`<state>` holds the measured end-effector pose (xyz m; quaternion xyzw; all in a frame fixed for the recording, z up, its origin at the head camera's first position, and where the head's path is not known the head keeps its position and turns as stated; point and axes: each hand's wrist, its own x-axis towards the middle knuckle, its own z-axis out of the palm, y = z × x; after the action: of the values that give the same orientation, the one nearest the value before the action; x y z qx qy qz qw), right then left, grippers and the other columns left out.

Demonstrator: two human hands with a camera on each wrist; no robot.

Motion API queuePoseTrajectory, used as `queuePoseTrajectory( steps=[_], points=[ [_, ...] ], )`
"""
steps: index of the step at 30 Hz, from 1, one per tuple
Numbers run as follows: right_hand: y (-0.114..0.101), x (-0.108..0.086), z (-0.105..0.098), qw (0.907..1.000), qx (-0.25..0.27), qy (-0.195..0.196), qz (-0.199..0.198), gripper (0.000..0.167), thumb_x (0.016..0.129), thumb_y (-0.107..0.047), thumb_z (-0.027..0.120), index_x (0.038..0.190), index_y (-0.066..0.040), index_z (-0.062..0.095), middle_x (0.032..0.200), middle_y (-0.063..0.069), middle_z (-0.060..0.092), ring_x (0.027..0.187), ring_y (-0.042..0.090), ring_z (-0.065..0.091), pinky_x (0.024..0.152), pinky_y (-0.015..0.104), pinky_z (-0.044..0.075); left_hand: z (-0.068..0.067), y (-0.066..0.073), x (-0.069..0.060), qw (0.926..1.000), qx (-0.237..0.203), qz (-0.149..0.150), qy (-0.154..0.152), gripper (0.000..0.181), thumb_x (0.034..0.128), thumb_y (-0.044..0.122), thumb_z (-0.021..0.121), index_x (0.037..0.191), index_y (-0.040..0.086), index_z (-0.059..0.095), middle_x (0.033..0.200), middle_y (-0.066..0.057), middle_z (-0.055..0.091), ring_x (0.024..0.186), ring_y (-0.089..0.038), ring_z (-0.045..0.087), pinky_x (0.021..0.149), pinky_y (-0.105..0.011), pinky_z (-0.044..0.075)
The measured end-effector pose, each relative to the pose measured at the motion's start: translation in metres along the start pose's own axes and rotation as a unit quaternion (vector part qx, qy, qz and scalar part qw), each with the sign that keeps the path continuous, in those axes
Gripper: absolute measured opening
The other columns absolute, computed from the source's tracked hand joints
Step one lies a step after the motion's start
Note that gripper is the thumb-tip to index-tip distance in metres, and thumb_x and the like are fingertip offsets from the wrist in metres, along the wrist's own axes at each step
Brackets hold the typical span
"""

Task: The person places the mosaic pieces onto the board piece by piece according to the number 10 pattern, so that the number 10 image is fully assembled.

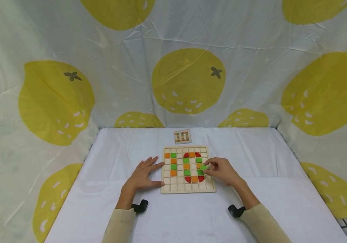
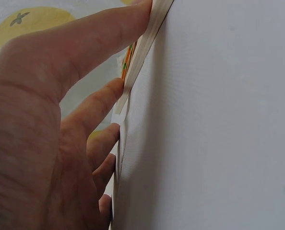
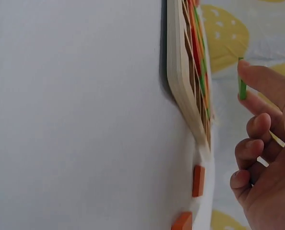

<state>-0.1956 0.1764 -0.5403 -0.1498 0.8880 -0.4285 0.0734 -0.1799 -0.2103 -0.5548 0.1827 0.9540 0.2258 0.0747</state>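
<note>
A wooden grid board (image 1: 188, 188) lies on the table, holding green, orange and red tiles that form a 1 and a 0. My right hand (image 1: 223, 170) pinches a green square tile (image 1: 203, 167) between thumb and index finger, over the right side of the 0. In the right wrist view that green tile (image 3: 242, 81) is raised clear of the board, its thin edge showing. Fingers spread, my left hand (image 1: 143, 175) rests at the board's left edge, with thumb and index finger touching it. The left wrist view shows those fingertips against the board's side (image 2: 149, 38).
Behind the board lies a small pattern card (image 1: 182, 136) printed with a similar 10. Two orange blocks, one nearer the board (image 3: 198, 181), sit on the white tablecloth (image 1: 188, 219) beside it, mostly hidden by my right arm in the head view. A lemon-print curtain (image 1: 246, 84) stands behind.
</note>
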Motion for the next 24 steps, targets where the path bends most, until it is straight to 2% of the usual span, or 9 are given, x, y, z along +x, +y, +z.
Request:
queuePoseTrajectory(
  steps=[12, 24],
  points=[
    [-0.024, 0.015, 0.036, 0.9989, -0.001, -0.021, -0.042, 0.022, 0.086, -0.033, 0.085, 0.104, -0.023, 0.077, 0.067, -0.005, 0.047, 0.063, 0.008, 0.042, 0.058, 0.024, 0.037, 0.0, 0.0, -0.001, 1.0, 0.001, 0.002, 0.001, 0.087, 0.078, 0.07, 0.074, 0.153, 0.035, 0.05, 0.17, -0.003, 0.031, 0.16, -0.032, 0.019, 0.128, -0.061, 0.013],
    [-0.043, 0.022, 0.064, 0.9974, -0.019, -0.055, -0.042, 0.023, 0.086, -0.036, 0.085, 0.104, -0.025, 0.078, 0.066, -0.006, 0.051, 0.063, 0.007, 0.046, 0.058, 0.022, 0.04, 0.0, 0.001, 0.0, 1.0, 0.002, 0.001, 0.003, 0.086, 0.078, 0.07, 0.074, 0.153, 0.036, 0.05, 0.17, -0.002, 0.031, 0.16, -0.032, 0.019, 0.128, -0.061, 0.014]
  ],
)
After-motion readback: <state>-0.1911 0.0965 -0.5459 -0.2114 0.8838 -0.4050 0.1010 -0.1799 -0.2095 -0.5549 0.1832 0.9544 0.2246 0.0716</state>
